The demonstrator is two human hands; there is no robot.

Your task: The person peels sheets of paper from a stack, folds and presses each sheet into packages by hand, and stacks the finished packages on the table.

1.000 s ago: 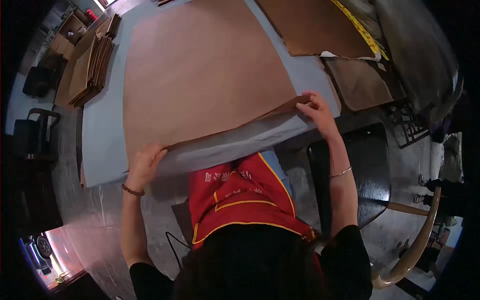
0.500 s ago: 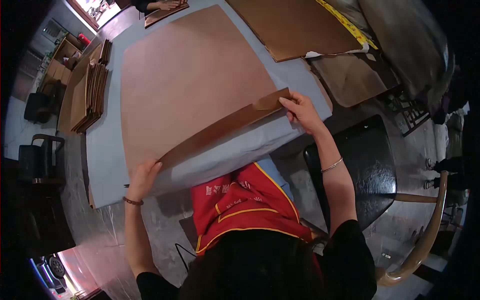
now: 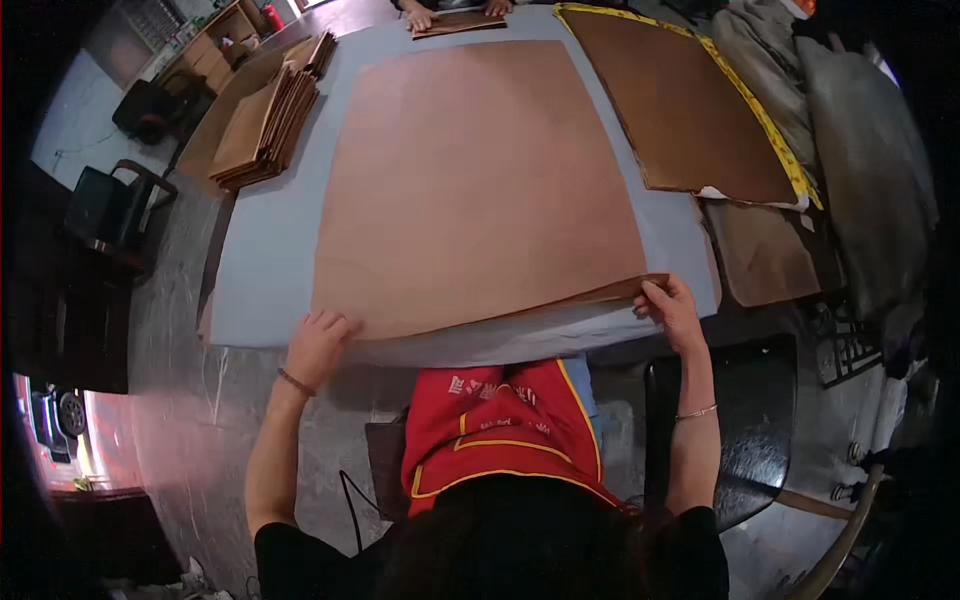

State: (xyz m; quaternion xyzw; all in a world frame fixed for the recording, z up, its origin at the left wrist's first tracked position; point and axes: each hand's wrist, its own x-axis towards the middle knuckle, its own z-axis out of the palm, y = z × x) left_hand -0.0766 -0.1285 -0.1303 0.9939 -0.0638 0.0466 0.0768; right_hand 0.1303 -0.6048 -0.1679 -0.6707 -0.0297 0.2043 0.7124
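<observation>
A large brown sheet (image 3: pixel 480 180) lies on the table with the pale blue-grey cover (image 3: pixel 265 260). My left hand (image 3: pixel 320 345) is at the sheet's near left corner, its fingers closed on the edge. At the near right corner, my right hand (image 3: pixel 668 305) pinches the sheet between thumb and fingers. The near edge there is slightly raised and bent, showing a darker underside. Below the edge hangs the table cover, above my red apron (image 3: pixel 510 435).
Folded brown stacks (image 3: pixel 265 130) stand at the left. Brown sheets with a yellow border (image 3: pixel 690 110) lie at the right. Across the table, a co-worker's hands (image 3: pixel 420 18) are by a folded brown piece (image 3: pixel 460 24). A black chair (image 3: pixel 730 430) stands at my right.
The near right part of the sheet, lifted and tilted half a second ago, is lower now. The view has shifted, showing more of the table's far end and the co-worker's hands.
</observation>
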